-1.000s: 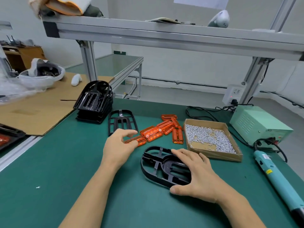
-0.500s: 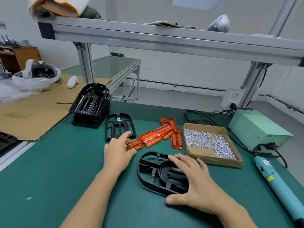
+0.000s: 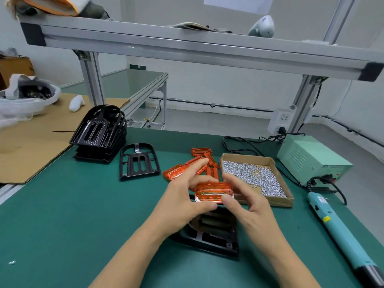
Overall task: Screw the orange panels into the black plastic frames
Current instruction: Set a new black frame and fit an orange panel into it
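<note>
Both my hands hold one orange panel [image 3: 213, 192] in the air above a black plastic frame [image 3: 216, 231] that lies on the green mat. My left hand [image 3: 182, 198] pinches the panel's left side, and my right hand [image 3: 247, 202] pinches its right front corner with thumb and fingers. The frame is partly hidden under my hands. Several more orange panels [image 3: 178, 171] lie in a loose pile just behind my hands.
A single black frame [image 3: 138, 162] lies flat at centre left, beside a stack of black frames [image 3: 99, 134]. A cardboard tray of screws [image 3: 255, 177] sits right of the panels. A teal electric screwdriver [image 3: 340, 233] lies at the right, a green power unit [image 3: 311, 159] behind it.
My left hand picked an orange panel from the pile and brought it over the frame. My right hand left the frame and took the panel's other side. The frame now lies turned.
</note>
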